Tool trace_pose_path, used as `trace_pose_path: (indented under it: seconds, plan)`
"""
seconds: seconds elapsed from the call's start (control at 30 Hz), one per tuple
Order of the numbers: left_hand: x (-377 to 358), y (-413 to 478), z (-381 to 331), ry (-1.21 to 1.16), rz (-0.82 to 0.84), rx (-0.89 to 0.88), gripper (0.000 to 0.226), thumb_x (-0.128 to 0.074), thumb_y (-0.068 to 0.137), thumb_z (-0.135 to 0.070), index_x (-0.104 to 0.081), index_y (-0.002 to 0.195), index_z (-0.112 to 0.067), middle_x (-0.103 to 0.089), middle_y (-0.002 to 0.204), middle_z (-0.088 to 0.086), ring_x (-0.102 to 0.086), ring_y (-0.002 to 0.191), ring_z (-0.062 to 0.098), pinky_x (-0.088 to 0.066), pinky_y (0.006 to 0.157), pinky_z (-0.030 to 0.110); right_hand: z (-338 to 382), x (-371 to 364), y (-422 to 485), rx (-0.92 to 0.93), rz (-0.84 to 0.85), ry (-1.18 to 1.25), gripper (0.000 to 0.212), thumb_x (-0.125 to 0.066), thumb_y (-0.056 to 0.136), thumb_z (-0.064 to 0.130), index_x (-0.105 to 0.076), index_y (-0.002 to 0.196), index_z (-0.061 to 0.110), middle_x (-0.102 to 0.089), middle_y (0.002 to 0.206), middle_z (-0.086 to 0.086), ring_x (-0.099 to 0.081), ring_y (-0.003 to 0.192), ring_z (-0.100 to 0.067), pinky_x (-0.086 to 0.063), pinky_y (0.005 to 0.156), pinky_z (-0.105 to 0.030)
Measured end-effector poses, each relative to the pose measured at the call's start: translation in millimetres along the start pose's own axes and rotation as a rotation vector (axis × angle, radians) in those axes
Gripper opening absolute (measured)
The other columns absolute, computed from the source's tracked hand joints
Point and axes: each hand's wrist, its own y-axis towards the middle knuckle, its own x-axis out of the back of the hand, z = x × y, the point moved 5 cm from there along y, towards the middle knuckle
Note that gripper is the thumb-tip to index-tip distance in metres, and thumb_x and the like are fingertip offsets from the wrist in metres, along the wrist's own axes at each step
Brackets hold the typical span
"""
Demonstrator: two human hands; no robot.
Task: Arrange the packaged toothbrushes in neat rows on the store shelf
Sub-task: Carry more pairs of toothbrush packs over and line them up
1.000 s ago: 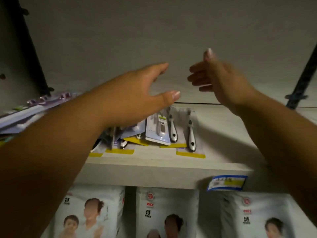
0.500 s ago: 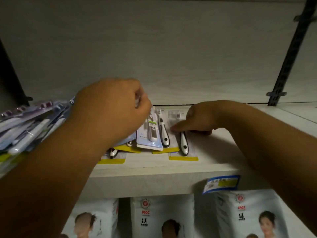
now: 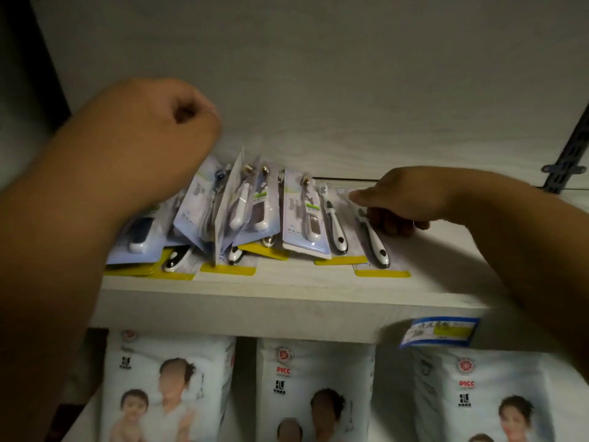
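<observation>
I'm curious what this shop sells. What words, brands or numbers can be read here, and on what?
"PICC", in red, on the middle white bag under the shelf.
"PICC", in red, on the right white bag.
Price tag on the shelf edge: too blurred to read.
Toothbrush packs: print too blurred to read.

Dim, flat light. A pale wood-grain back panel (image 3: 350,90) fills 12 o'clock above a matching shelf (image 3: 287,301). A black slotted upright (image 3: 570,154) stands at 3 o'clock, a dark post (image 3: 41,59) at 10. Below, at 6 o'clock, stand 3 white packs (image 3: 315,393); a blue-and-yellow price label (image 3: 439,331) hangs at 4.
</observation>
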Motion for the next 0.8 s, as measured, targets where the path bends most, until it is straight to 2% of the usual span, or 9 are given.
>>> trace_pose_path:
  seconds: [0.13, 0.2, 0.27, 0.37, 0.43, 0.5, 0.57, 0.63, 0.8]
  plan:
    - [1, -8, 14, 0.064, 0.026, 0.029, 0.020, -0.051, 0.090, -0.051, -0.067, 0.097, -0.043, -0.068, 0.088, -0.017, -0.064, 0.083, 0.007, -0.055, 0.083, 0.042, 0, -3, 1, -0.017, 0.022, 0.049, 0.061, -0.041, 0.104, 0.055, -0.070, 0.078, 0.008, -0.064, 0.057, -0.002, -0.056, 0.054, -0.019, -0.045, 0.056, -0.030]
    - [-1, -14, 19, 0.091, 0.072, 0.037, 0.020, -0.053, 0.095, -0.047, -0.066, 0.108, -0.041, -0.064, 0.090, -0.020, -0.060, 0.082, 0.006, -0.050, 0.077, 0.036, 0, -4, 3, -0.036, 0.010, 0.078, 0.061, -0.040, 0.104, 0.053, -0.071, 0.079, 0.007, -0.064, 0.058, -0.004, -0.055, 0.056, -0.022, -0.044, 0.055, -0.030]
    - [-6, -23, 22, 0.140, 0.148, 0.023, 0.035, -0.049, 0.093, -0.057, -0.060, 0.122, -0.041, -0.062, 0.102, -0.021, -0.056, 0.089, 0.005, -0.043, 0.078, 0.032, -1, -4, 4, -0.057, -0.017, 0.107, 0.061, -0.039, 0.105, 0.052, -0.071, 0.079, 0.007, -0.063, 0.056, -0.004, -0.053, 0.055, -0.023, -0.041, 0.054, -0.029]
    - [-19, -40, 22, 0.248, 0.382, -0.009, 0.075, -0.037, 0.074, -0.083, -0.042, 0.139, -0.048, -0.055, 0.133, -0.019, -0.049, 0.106, 0.005, -0.044, 0.086, 0.034, -4, 1, 5, -0.089, -0.114, 0.167, 0.056, -0.040, 0.105, 0.050, -0.068, 0.079, 0.009, -0.059, 0.054, -0.001, -0.050, 0.052, -0.021, -0.037, 0.056, -0.029]
    - [-28, -49, 22, 0.372, 0.515, -0.070, 0.091, -0.030, 0.068, -0.096, -0.029, 0.147, -0.052, -0.049, 0.146, -0.015, -0.050, 0.118, 0.009, -0.045, 0.100, 0.039, -6, 7, 5, -0.106, -0.188, 0.240, 0.051, -0.041, 0.104, 0.049, -0.063, 0.080, 0.011, -0.056, 0.066, -0.005, -0.048, 0.054, -0.021, -0.035, 0.056, -0.030]
    - [-33, -52, 25, 0.517, 0.548, -0.132, 0.101, -0.022, 0.066, -0.099, -0.015, 0.154, -0.049, -0.041, 0.156, -0.010, -0.041, 0.138, 0.017, -0.032, 0.116, 0.046, -6, 11, 5, -0.106, -0.236, 0.292, 0.048, -0.041, 0.104, 0.047, -0.060, 0.080, 0.011, -0.053, 0.072, -0.007, -0.046, 0.055, -0.022, -0.032, 0.055, -0.030]
    - [-33, -52, 27, 0.604, 0.530, -0.136, 0.094, -0.020, 0.077, -0.089, -0.005, 0.158, -0.042, -0.025, 0.164, -0.006, -0.020, 0.151, 0.017, -0.011, 0.124, 0.048, -5, 11, 5, -0.097, -0.264, 0.317, 0.047, -0.040, 0.104, 0.046, -0.060, 0.081, 0.010, -0.052, 0.072, -0.008, -0.045, 0.054, -0.022, -0.032, 0.054, -0.030]
    - [-32, -54, 25, 0.637, 0.519, -0.126, 0.083, -0.022, 0.089, -0.076, 0.000, 0.159, -0.037, -0.015, 0.167, -0.005, -0.009, 0.153, 0.014, 0.002, 0.124, 0.043, -4, 11, 5, -0.089, -0.273, 0.333, 0.047, -0.040, 0.105, 0.046, -0.060, 0.082, 0.010, -0.052, 0.072, -0.008, -0.044, 0.055, -0.022, -0.031, 0.054, -0.030]
    - [-32, -64, 15, 0.631, 0.483, -0.076, 0.064, -0.014, 0.102, -0.055, 0.002, 0.159, -0.033, -0.008, 0.168, -0.005, 0.001, 0.153, 0.010, 0.009, 0.124, 0.042, 1, 9, 3, -0.061, -0.280, 0.364, 0.047, -0.039, 0.105, 0.044, -0.063, 0.088, 0.008, -0.052, 0.071, -0.009, -0.043, 0.056, -0.023, -0.030, 0.054, -0.030]
